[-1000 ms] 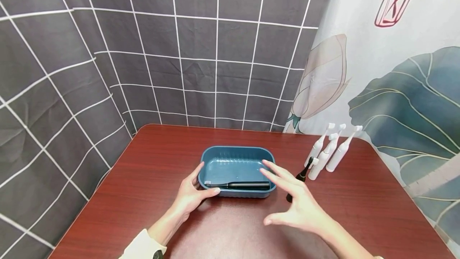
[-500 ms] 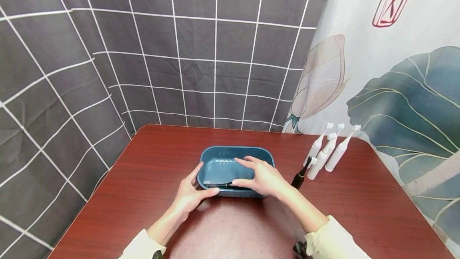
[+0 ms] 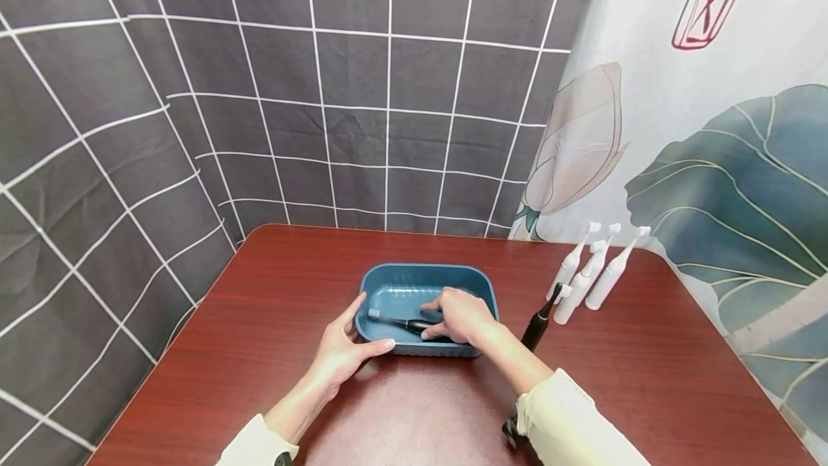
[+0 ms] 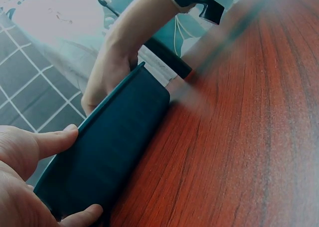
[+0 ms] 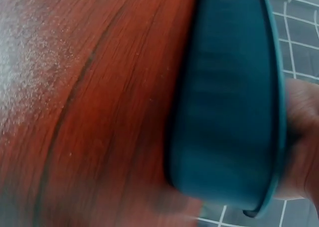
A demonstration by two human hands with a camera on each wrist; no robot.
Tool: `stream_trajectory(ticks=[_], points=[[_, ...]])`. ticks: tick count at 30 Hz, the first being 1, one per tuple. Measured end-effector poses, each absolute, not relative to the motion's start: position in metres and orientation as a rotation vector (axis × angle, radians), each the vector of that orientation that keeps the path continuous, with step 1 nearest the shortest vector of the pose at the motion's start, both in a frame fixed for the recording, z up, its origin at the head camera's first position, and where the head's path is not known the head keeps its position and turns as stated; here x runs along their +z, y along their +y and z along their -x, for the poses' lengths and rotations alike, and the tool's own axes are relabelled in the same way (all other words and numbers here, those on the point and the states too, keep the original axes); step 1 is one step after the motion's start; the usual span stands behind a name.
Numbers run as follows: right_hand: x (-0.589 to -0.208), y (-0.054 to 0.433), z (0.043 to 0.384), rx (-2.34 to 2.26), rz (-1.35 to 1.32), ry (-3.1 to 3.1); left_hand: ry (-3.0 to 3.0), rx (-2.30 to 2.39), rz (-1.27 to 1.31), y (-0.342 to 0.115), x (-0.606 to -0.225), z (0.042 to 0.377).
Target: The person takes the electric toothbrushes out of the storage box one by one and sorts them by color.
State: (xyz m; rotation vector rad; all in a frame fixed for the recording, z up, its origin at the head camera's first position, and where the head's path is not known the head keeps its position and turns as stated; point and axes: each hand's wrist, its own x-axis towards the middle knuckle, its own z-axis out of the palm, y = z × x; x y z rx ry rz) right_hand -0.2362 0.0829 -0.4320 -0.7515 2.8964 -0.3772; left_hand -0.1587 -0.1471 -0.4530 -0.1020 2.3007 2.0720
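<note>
A blue plastic storage box (image 3: 388, 279) sits on the table, its outer wall (image 4: 114, 142) large in the left wrist view. My left hand (image 3: 341, 352) holds the box at its left front corner, thumb over the front rim. Inside the box lies a black electric toothbrush (image 3: 404, 323), its bristle head pointing left. My right hand (image 3: 459, 316) reaches in and pinches the toothbrush by its handle, most of which the hand hides. In the right wrist view the box wall (image 5: 224, 97) stands in front of the blurred right hand (image 5: 301, 147).
Another black electric toothbrush (image 3: 537, 326) stands upright right of the box, partly behind the right forearm. Several white electric toothbrushes (image 3: 608, 280) stand at the table's back right. A grey grid curtain (image 3: 349, 128) and a floral cloth (image 3: 711, 185) hang behind the red-brown table (image 3: 291, 272).
My right hand has come from the box's right side down into it and taken hold of the black toothbrush, whose head has shifted up from the front wall. The left hand stays on the box.
</note>
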Motion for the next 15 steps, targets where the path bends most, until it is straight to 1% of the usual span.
stream_trajectory(ticks=[5, 15], points=[[-0.441, 0.079, 0.240, -0.348, 0.809, 2.932, 2.309, 2.049, 0.127, -0.147, -0.455, 0.160], [-0.444, 0.078, 0.242, -0.386, 0.810, 2.970, 2.311, 2.051, 0.126, -0.149, -0.457, 0.161]])
